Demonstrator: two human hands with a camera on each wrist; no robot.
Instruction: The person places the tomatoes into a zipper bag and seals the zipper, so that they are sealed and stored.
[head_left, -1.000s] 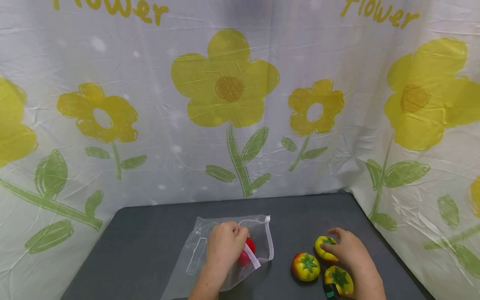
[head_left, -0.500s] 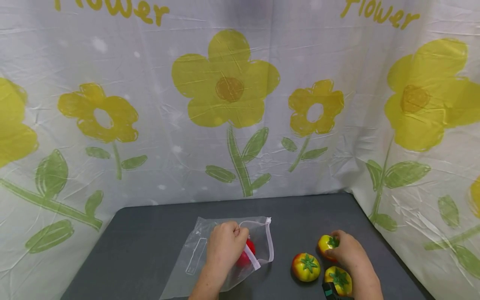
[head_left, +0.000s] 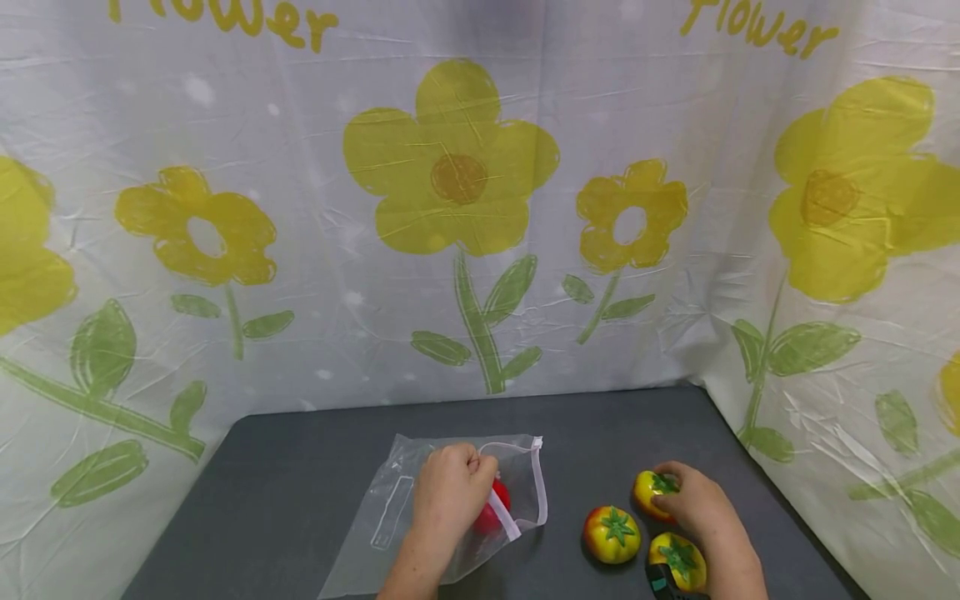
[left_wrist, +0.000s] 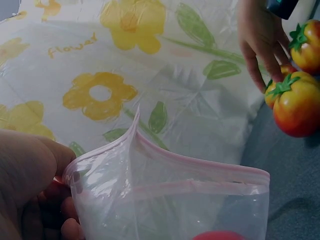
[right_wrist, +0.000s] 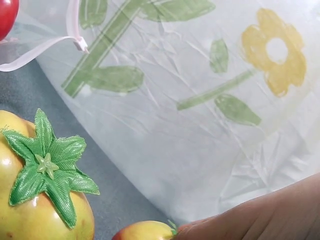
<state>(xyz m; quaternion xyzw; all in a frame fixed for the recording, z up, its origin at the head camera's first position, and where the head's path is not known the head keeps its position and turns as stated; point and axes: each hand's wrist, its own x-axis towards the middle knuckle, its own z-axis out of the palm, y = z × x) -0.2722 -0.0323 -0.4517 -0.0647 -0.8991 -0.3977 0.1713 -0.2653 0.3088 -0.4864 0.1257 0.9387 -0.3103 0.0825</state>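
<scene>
My left hand [head_left: 452,487] pinches the rim of a clear zip bag [head_left: 393,467], whose mouth gapes to the right. Inside the bag lies a glossy red round thing [head_left: 489,518], partly covered by the pale zip strip. My right hand [head_left: 705,504] grips the farthest of three yellow-and-red toy tomatoes [head_left: 647,497], thumb on its near side and fingers over its far side. A second toy tomato [head_left: 598,535] with a green cloth calyx sits to the left of that hand. The third toy tomato [head_left: 678,562] is just below it, beside the wrist.
Everything lies on a dark grey table [head_left: 300,467]. A white curtain [head_left: 315,350] printed with yellow flowers rises behind the table and along its sides. A black wrist device [head_left: 663,581] overlaps the nearest tomato in the head view.
My right hand has closed its thumb and fingers on the farthest tomato, which shifted slightly right. My left hand and the bag have stayed nearly in place.
</scene>
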